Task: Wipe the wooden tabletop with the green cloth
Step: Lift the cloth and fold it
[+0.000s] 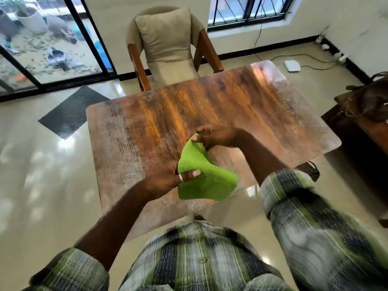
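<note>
Spanning most of the view, the wooden tabletop (189,101) shone under the green cloth (206,179), stretched between both hands over its near edge. The left hand (165,178) gripped one side, thumb on top; the right hand (216,137) pinched the far corner. That light pinch might slip, dropping the cloth floorward.
</note>
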`<state>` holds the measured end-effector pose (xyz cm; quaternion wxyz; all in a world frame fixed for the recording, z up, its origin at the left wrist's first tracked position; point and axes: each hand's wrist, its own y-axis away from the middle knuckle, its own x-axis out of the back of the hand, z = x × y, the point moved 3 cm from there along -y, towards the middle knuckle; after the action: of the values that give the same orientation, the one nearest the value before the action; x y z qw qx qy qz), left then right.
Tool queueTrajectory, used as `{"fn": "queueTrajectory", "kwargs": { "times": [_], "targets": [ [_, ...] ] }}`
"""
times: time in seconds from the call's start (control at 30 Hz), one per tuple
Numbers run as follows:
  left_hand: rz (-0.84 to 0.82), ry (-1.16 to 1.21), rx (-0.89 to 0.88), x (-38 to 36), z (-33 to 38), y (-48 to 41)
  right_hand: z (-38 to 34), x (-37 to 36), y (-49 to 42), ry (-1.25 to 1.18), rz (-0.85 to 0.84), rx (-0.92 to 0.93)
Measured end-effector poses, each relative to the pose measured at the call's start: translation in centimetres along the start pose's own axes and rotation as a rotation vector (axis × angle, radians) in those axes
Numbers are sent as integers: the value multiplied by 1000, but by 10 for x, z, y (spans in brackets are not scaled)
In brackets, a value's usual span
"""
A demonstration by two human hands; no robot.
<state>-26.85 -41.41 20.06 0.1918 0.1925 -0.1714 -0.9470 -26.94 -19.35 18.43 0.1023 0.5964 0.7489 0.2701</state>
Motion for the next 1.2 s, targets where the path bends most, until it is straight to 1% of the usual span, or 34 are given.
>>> {"fn": "queueTrajectory", "kwargs": {
  "times": [0.13, 0.2, 0.23, 0.3, 0.37, 0.4, 0.43, 0.47, 0.53, 0.6, 0.67, 0.7, 0.8, 0.9, 0.93, 1.0, 1.07, 1.13, 1.2],
  "targets": [
    [-3, 20, 7, 3, 4, 5, 22, -22, 23, -129, 106, 91],
    [-12, 47, 21, 6, 5, 6, 18, -35, 37, -235, 144, 129],
    [-18, 61, 27, 6, 5, 6, 22, -43, 41, -341, 140, 172],
    [-51, 116, 32, 5, 7, 4, 18, -60, 59, -572, 120, 133],
    [-66, 192, 30, 5, 7, 0, 13, -73, 75, -625, 75, 107],
    [-70, 219, 27, 4, 8, -3, 20, -73, 79, -652, 125, 24],
    [-66, 239, 25, 5, 7, -7, 24, -74, 85, -663, 254, -54],
    [-57, 251, 33, 7, 6, -11, 25, -83, 93, -702, 319, -81],
    [-15, 257, 71, 9, 4, -18, 52, -91, 86, -915, 390, -63],
    [15, 250, 118, 9, 1, -27, 68, -102, 78, -1125, 423, -142],
    [19, 241, 171, 4, -3, -33, 87, -107, 73, -1331, 442, -97],
    [19, 238, 190, 1, -5, -37, 89, -108, 74, -1337, 415, -53],
    [15, 223, 249, -13, -11, -48, 101, -109, 87, -1314, 422, 83],
    [3, 176, 293, -32, -16, -62, 133, -108, 96, -1351, 543, 54],
    [-1, 156, 305, -39, -17, -67, 140, -107, 101, -1375, 554, 53],
    [-21, 73, 324, -54, -19, -79, 154, -104, 113, -1370, 588, 65],
    [-32, -64, 332, -65, -19, -92, 170, -97, 125, -1397, 609, 82],
    [40, -233, 279, -73, -20, -114, 194, -85, 138, -1421, 686, 80],
    [207, -274, 159, -82, -22, -140, 212, -71, 154, -1490, 760, 111]
  ]
}}
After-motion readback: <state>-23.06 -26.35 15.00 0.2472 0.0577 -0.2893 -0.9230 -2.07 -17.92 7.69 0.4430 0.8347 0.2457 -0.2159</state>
